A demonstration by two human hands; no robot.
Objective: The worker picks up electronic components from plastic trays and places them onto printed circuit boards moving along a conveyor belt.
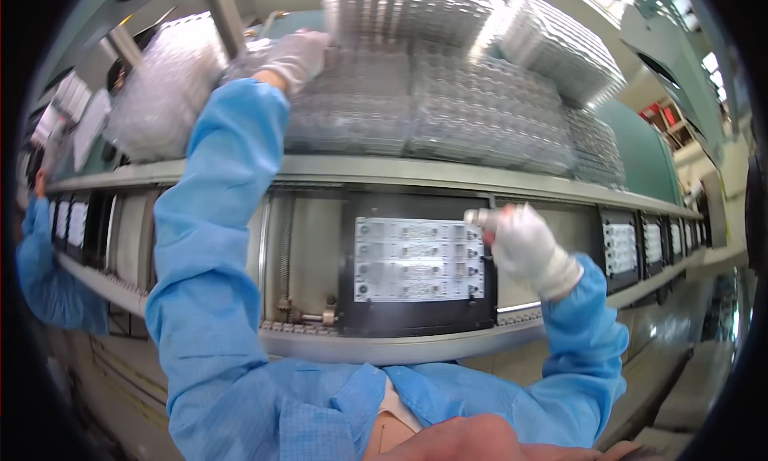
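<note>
My left hand (298,59), in a white glove, reaches far over to the stacked clear plastic trays (352,101). Its fingers look bent together at the top of the stack, and what they grip, if anything, is hidden. My right hand (528,249), gloved with coloured fingertips showing, pinches a small pale cylindrical piece (477,217). That piece is over the upper right corner of a black fixture plate (416,315). Several white circuit board strips (400,249) lie in rows on the plate, each carrying small parts.
A metal conveyor rail (384,170) runs across beyond the plate, with a chain along the near rail. More loaded fixtures (620,249) stand along the line at right. Wrapped trays (164,93) are stacked at far left. A co-worker's blue sleeve (40,261) shows at the left edge.
</note>
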